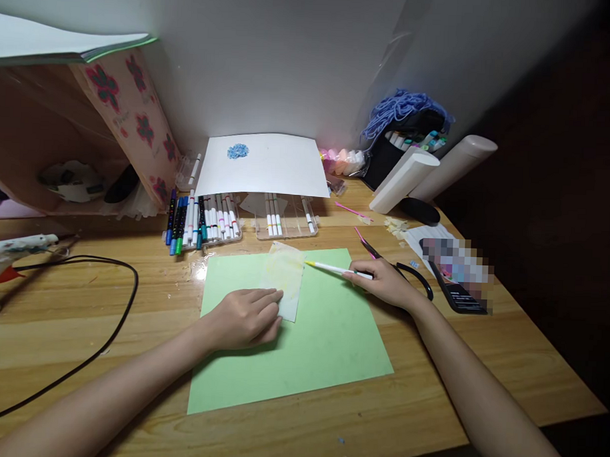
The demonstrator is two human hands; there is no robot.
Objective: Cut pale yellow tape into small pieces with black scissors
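Left hand (249, 318) is palm down over a green sheet (336, 343), fingers loosely extended, fingertips resting on the lower part of a small white slip (282, 271). Nothing gripped there — just lying on it. The slip carries pale yellow marks and sits on the green sheet toward its far edge, top corner poking slightly past.

Right hand (386, 282) has fingers pinched round a white marker (328, 267), yellow tip pointing left. Tip is at the slip's right edge; can't tell from here if it's touching.

By the right hand: a black item with a curved handle (419, 278), partly hidden by the hand. Further right, a phone (453, 280), screen pixelated.

Beyond the green sheet: two clear marker trays, the left one (219, 229) well filled, the right one (292, 227) holding only a few. A larger white sheet (281, 171) with a blue scribble overhangs both.

Far left of the table (78, 407) — a glue gun (14, 248), a black cable (132, 296) looping toward the near edge.
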